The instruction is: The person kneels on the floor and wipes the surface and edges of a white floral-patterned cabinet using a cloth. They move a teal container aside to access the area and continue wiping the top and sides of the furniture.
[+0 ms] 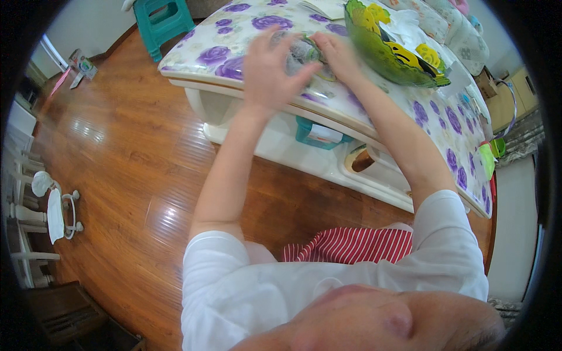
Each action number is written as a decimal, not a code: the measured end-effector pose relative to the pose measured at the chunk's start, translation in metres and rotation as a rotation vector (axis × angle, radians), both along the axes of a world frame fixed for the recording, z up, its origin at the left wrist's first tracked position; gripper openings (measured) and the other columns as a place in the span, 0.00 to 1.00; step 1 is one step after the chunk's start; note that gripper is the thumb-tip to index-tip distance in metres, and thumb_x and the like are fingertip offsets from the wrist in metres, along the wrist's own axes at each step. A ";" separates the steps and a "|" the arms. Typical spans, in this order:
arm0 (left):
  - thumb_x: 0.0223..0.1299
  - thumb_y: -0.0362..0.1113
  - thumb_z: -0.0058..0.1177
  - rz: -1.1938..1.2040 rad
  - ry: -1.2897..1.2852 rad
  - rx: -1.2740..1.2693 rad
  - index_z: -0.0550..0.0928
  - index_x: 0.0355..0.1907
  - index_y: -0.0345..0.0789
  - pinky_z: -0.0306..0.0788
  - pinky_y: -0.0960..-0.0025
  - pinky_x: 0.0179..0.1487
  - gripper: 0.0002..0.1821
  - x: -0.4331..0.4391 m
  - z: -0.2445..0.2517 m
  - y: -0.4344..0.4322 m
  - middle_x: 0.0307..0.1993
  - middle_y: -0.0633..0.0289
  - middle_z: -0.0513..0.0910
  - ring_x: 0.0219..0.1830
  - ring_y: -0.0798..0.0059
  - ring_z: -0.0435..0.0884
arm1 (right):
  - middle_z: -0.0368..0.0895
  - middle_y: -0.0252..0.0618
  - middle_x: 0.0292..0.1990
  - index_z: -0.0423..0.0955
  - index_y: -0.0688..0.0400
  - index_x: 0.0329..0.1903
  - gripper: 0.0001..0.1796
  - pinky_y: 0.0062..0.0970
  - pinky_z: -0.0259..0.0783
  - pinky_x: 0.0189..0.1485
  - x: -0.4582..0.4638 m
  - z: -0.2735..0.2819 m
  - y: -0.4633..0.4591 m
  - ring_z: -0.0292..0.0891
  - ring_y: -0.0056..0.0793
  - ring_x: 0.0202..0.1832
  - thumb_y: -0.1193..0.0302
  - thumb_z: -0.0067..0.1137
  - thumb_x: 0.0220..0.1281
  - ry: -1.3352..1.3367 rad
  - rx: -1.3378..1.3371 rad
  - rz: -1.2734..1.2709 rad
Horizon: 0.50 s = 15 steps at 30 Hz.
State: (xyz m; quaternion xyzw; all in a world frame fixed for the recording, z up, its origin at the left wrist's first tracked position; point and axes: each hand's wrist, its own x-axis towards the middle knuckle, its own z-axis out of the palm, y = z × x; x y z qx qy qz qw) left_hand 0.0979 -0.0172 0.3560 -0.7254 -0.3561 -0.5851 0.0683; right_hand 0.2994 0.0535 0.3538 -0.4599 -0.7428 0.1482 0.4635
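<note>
Both my hands are over the near edge of a low table covered with a purple-rose tablecloth. Between them lies a clear, round object with a green rim, perhaps a glass or plastic dish; blur hides its exact kind. My left hand is at its left side, fingers spread, the thumb reaching across its front. At its right, my right hand has bent fingers touching the rim. Whether that hand grips it cannot be made out.
A large green leaf-shaped bowl with yellow pieces and white tissue stands right of my hands. Papers lie behind. Below the tabletop, a teal box sits on the shelf. A green plastic stool stands at the table's far left.
</note>
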 end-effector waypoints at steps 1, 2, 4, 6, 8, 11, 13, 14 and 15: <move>0.52 0.51 0.69 0.073 0.096 -0.051 0.84 0.56 0.45 0.69 0.54 0.63 0.28 0.009 0.000 -0.008 0.63 0.50 0.76 0.64 0.52 0.75 | 0.87 0.45 0.42 0.82 0.62 0.50 0.30 0.31 0.74 0.50 0.002 0.001 0.001 0.82 0.34 0.44 0.46 0.49 0.74 0.056 -0.044 0.001; 0.50 0.52 0.70 0.145 0.192 -0.102 0.84 0.56 0.48 0.69 0.52 0.63 0.29 0.019 0.002 -0.016 0.65 0.50 0.74 0.64 0.52 0.74 | 0.87 0.44 0.41 0.82 0.62 0.49 0.30 0.30 0.74 0.49 0.003 0.001 0.002 0.82 0.33 0.43 0.45 0.48 0.75 0.112 -0.089 0.002; 0.47 0.51 0.71 0.243 0.328 -0.188 0.85 0.55 0.56 0.72 0.48 0.60 0.28 0.025 0.004 -0.017 0.69 0.53 0.70 0.63 0.53 0.76 | 0.87 0.42 0.40 0.83 0.62 0.49 0.30 0.29 0.74 0.48 0.001 0.003 -0.001 0.82 0.31 0.41 0.46 0.48 0.75 0.005 -0.067 -0.039; 0.47 0.51 0.71 0.228 0.360 -0.309 0.84 0.56 0.56 0.73 0.47 0.59 0.29 0.021 0.006 -0.002 0.70 0.55 0.70 0.63 0.53 0.77 | 0.87 0.41 0.39 0.83 0.62 0.49 0.30 0.28 0.74 0.47 0.001 0.000 0.003 0.81 0.28 0.40 0.46 0.48 0.75 -0.023 -0.064 -0.029; 0.49 0.50 0.70 0.227 0.397 -0.406 0.83 0.57 0.56 0.74 0.47 0.59 0.29 0.017 0.010 0.018 0.71 0.57 0.69 0.64 0.52 0.77 | 0.87 0.41 0.38 0.83 0.62 0.48 0.30 0.27 0.74 0.47 0.009 -0.004 0.008 0.81 0.27 0.40 0.46 0.48 0.75 0.033 -0.076 0.017; 0.53 0.50 0.65 0.355 0.437 -0.530 0.82 0.59 0.57 0.74 0.45 0.62 0.26 -0.015 0.014 0.061 0.72 0.59 0.67 0.64 0.52 0.77 | 0.87 0.41 0.38 0.82 0.62 0.47 0.30 0.27 0.73 0.47 0.004 -0.003 0.003 0.80 0.26 0.41 0.46 0.49 0.75 0.125 -0.095 0.055; 0.57 0.51 0.61 0.491 0.419 -0.581 0.81 0.61 0.59 0.72 0.44 0.63 0.26 -0.051 0.010 0.098 0.73 0.60 0.66 0.65 0.52 0.76 | 0.86 0.40 0.37 0.82 0.63 0.46 0.29 0.27 0.73 0.46 0.002 0.001 -0.002 0.79 0.26 0.40 0.47 0.50 0.74 0.163 -0.117 0.064; 0.58 0.53 0.60 0.543 0.414 -0.593 0.81 0.62 0.60 0.72 0.45 0.64 0.26 -0.073 0.011 0.112 0.74 0.61 0.64 0.66 0.53 0.75 | 0.86 0.40 0.37 0.82 0.63 0.46 0.29 0.27 0.72 0.46 0.006 0.001 -0.001 0.79 0.27 0.40 0.47 0.51 0.74 0.138 -0.115 0.068; 0.57 0.55 0.60 0.617 0.425 -0.608 0.80 0.63 0.60 0.72 0.46 0.64 0.28 -0.098 0.017 0.116 0.75 0.61 0.64 0.67 0.54 0.75 | 0.85 0.39 0.36 0.82 0.63 0.46 0.29 0.27 0.72 0.46 0.002 0.002 0.000 0.79 0.27 0.40 0.47 0.51 0.73 0.122 -0.110 0.094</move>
